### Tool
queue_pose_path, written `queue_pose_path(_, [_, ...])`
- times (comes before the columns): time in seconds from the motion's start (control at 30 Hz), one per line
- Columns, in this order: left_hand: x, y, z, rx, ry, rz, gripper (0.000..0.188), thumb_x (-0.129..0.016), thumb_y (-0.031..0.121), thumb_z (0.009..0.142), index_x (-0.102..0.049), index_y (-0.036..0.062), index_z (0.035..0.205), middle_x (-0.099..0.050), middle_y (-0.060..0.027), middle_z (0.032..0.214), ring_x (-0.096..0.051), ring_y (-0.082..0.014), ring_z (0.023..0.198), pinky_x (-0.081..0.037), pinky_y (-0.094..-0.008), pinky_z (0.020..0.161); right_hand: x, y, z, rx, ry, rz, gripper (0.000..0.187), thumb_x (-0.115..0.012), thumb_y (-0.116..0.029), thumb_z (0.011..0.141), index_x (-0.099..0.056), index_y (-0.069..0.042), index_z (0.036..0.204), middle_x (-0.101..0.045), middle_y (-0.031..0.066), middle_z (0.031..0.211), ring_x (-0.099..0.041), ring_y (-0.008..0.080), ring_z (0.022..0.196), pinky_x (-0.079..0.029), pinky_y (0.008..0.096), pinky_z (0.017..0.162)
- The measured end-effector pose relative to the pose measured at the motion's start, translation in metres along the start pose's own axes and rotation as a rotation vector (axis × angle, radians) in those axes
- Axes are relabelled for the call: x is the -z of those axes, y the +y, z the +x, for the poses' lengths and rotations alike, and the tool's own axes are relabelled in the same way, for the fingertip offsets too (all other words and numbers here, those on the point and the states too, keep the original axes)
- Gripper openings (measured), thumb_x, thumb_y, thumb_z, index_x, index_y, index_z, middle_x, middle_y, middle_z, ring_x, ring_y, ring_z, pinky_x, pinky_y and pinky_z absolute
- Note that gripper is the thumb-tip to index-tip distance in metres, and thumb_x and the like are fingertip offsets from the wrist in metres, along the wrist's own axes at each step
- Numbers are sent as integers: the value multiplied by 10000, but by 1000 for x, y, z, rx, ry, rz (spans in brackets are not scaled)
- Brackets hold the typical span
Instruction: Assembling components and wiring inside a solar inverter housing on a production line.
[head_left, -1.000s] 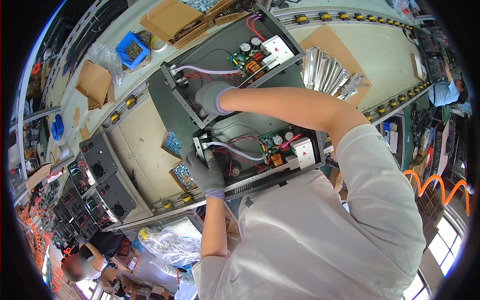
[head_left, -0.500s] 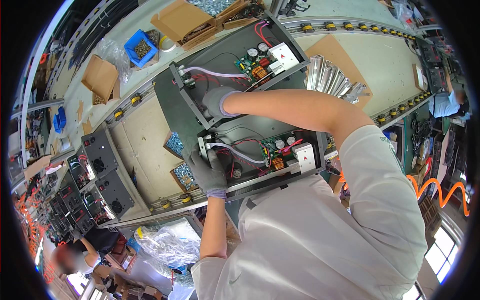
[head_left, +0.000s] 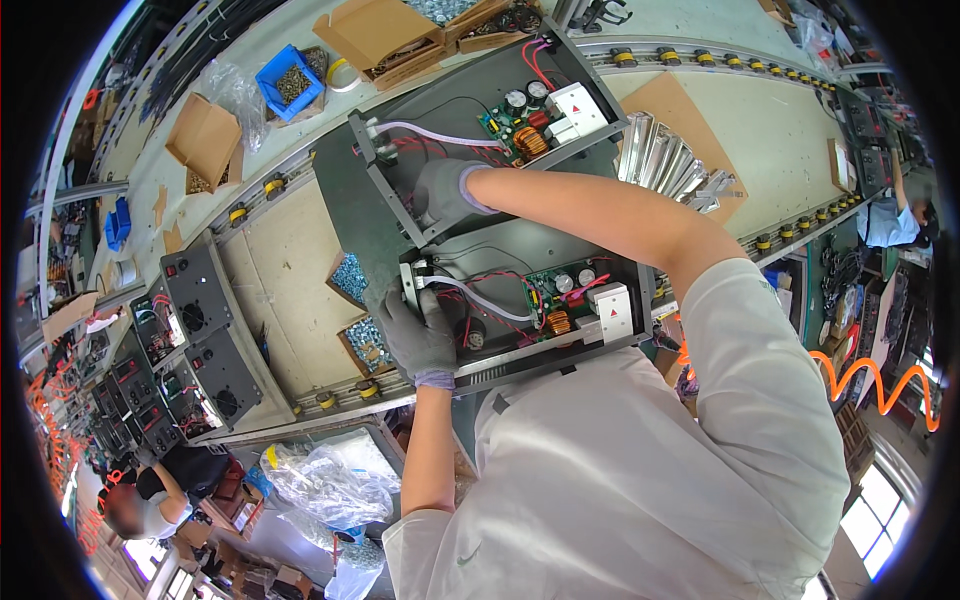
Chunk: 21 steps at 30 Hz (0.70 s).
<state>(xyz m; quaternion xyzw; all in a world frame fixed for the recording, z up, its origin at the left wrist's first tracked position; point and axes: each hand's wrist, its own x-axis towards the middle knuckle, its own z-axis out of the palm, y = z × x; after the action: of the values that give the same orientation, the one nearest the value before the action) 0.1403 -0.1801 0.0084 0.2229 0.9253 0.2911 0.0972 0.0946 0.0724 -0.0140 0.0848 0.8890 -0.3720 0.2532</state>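
Observation:
Two open dark metal cases lie side by side on a dark green board (head_left: pixel 345 210). Inside the far case (head_left: pixel 440 100) are a green circuit board (head_left: pixel 517 133), red wires and a white block. The near case (head_left: pixel 500 255) holds a similar board, a pale cable sleeve (head_left: pixel 480 302) and a white block. My gloved left hand (head_left: pixel 418 340) is closed round the left end panel of the near case, thumb inside. My gloved right hand (head_left: pixel 445 192) reaches into the far case beside its left panel; its fingertips are hidden, and I cannot tell what they grip.
Cardboard trays of small blue-grey parts (head_left: pixel 367 343) lie left of the cases. Shiny metal strips (head_left: pixel 665 165) sit on cardboard at the right. Beyond the rail stand a blue bin of screws (head_left: pixel 283 70) and open cartons (head_left: pixel 203 145). More black cases (head_left: pixel 195 290) stand at the left.
My right hand has shifted slightly right, away from the far case's left panel and further inside. The whole view has moved a little. My left hand keeps its place on the near case.

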Motion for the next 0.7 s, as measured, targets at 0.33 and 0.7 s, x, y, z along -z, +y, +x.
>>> queue_pose_path(0.33, [-5, -6, -1, -27, 17, 27, 517, -565, 402, 949, -524, 13, 1289, -543, -228, 1214, -572, -411, 1078, -463, -461, 920, -9, 3, 5, -1, 48, -119, 349, -716, -327, 775, -752, -136, 1064, -717, 153, 991, -673, 354, 935, -523, 438, 828])
queue_pose_path(0.7, [-1, 7, 1, -10, -29, 16, 575, -560, 426, 951, -497, -21, 1306, -532, -266, 1222, -559, -448, 1095, -463, -490, 923, 8, -19, -18, -43, 31, -164, 309, -677, -269, 864, -709, -109, 1126, -706, 149, 1046, -666, 355, 1003, -518, 452, 862])
